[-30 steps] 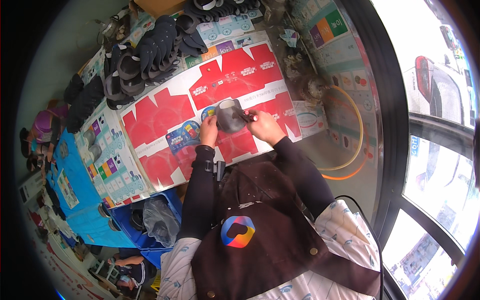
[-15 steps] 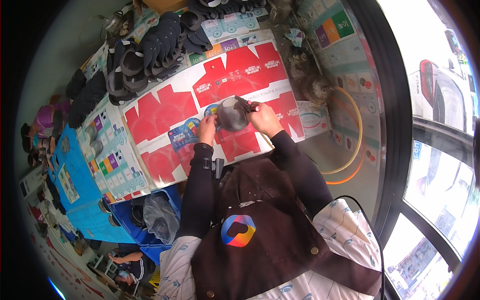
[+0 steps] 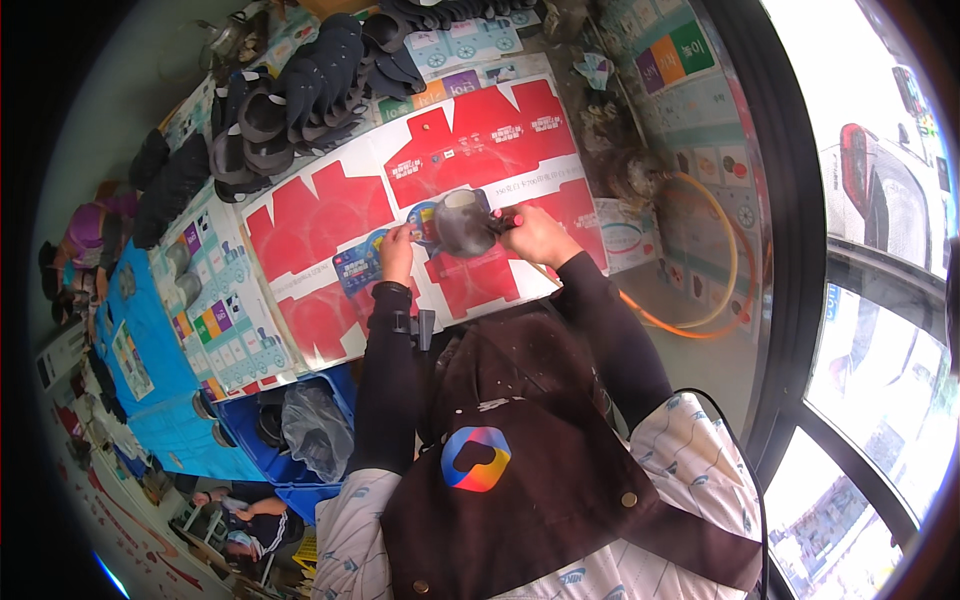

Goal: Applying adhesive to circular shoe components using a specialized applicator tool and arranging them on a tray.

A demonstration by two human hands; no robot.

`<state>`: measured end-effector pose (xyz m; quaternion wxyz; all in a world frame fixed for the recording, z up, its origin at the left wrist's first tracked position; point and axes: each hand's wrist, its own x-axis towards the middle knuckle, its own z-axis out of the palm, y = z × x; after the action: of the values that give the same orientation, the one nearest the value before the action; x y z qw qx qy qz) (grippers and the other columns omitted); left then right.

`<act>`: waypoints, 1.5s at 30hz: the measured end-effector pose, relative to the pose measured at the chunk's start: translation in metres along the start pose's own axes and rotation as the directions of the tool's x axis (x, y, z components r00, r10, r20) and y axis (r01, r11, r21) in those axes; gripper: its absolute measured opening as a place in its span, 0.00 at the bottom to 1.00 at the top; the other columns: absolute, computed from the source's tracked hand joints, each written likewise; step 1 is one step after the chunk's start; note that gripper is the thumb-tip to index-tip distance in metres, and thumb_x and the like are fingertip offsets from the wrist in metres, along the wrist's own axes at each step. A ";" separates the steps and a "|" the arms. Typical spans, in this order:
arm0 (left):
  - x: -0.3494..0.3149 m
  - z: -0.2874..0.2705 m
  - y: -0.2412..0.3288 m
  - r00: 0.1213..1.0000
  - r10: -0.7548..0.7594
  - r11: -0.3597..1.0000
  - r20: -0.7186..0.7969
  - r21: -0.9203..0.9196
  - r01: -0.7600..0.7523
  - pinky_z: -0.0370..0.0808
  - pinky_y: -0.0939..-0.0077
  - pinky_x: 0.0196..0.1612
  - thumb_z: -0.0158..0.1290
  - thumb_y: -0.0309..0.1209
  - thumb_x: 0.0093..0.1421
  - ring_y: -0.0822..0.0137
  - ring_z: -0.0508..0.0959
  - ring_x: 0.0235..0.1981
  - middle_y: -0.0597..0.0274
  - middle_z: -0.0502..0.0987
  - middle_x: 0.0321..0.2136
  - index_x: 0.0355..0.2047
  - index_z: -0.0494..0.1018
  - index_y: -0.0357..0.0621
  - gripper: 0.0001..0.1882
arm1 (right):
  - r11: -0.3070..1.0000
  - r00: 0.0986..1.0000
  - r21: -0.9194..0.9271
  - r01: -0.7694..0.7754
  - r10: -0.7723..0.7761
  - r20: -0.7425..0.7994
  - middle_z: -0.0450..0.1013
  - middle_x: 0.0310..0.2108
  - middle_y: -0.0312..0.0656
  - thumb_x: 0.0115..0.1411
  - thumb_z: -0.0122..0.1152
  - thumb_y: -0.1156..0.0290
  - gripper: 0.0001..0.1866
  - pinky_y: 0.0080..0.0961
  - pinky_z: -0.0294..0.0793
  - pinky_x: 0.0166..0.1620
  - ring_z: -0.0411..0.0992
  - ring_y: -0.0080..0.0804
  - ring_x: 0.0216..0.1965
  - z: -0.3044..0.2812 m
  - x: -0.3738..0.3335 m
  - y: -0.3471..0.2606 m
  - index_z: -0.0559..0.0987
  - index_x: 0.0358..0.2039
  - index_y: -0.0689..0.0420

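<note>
So, right hand [image 3: 537, 237] curled around a dark tool [image 3: 506, 220], beside the dark grey cup-shaped piece [image 3: 463, 226] over the red-and-white printed sheet [image 3: 325, 225], left hand [image 3: 397, 253] left of the piece, fingertips drawn together, whether they grip anything I cannot tell, dark curved pieces [image 3: 318, 85] heaped beyond.
</note>
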<state>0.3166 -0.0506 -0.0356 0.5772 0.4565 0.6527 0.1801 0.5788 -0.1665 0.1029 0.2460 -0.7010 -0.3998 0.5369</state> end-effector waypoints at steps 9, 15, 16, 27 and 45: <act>0.006 0.002 0.002 1.000 -0.015 0.999 0.023 0.051 0.013 0.70 0.75 0.39 0.55 0.39 0.65 0.71 0.76 0.32 0.63 0.80 0.29 0.39 0.82 0.37 0.16 | 0.997 0.993 -0.072 -0.025 0.034 0.117 0.78 0.35 0.61 0.53 0.60 0.68 0.20 0.43 0.76 0.44 0.77 0.61 0.39 -0.011 -0.003 -0.008 0.82 0.45 0.63; 0.004 0.002 -0.002 0.995 -0.018 1.000 0.094 0.007 0.018 0.71 0.76 0.41 0.56 0.37 0.65 0.73 0.76 0.33 0.64 0.80 0.30 0.40 0.83 0.38 0.14 | 0.995 1.000 0.097 0.016 -0.014 -0.027 0.78 0.38 0.63 0.55 0.59 0.67 0.20 0.44 0.76 0.47 0.77 0.60 0.44 -0.012 -0.008 -0.011 0.82 0.46 0.62; 0.002 0.003 -0.001 0.992 -0.016 1.000 0.124 0.012 0.015 0.70 0.77 0.41 0.57 0.37 0.65 0.73 0.76 0.34 0.65 0.81 0.30 0.40 0.83 0.38 0.14 | 0.995 1.000 0.098 0.012 -0.009 -0.029 0.78 0.38 0.63 0.55 0.59 0.67 0.20 0.44 0.76 0.47 0.77 0.60 0.44 -0.013 -0.009 -0.013 0.82 0.46 0.62; -0.012 0.007 0.003 0.968 -0.038 0.998 0.247 0.061 0.023 0.70 0.81 0.38 0.61 0.37 0.64 0.77 0.75 0.33 0.66 0.82 0.33 0.40 0.82 0.37 0.14 | 0.993 0.996 -0.109 0.037 -0.046 -0.080 0.78 0.40 0.60 0.63 0.55 0.57 0.19 0.49 0.75 0.48 0.75 0.63 0.45 -0.011 -0.021 -0.002 0.83 0.47 0.55; -0.025 0.016 0.032 0.959 0.180 0.905 0.221 0.345 -0.249 0.77 0.54 0.38 0.60 0.39 0.56 0.56 0.81 0.29 0.51 0.80 0.24 0.30 0.77 0.39 0.14 | 0.947 0.948 0.318 0.044 0.061 -0.311 0.82 0.41 0.45 0.59 0.61 0.81 0.26 0.27 0.77 0.39 0.78 0.27 0.37 -0.009 -0.070 0.031 0.75 0.60 0.64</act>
<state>0.3412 -0.0586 -0.0006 0.5152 0.6408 0.5643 0.0737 0.5889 -0.2407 0.1204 0.4154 -0.7303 -0.2594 0.4763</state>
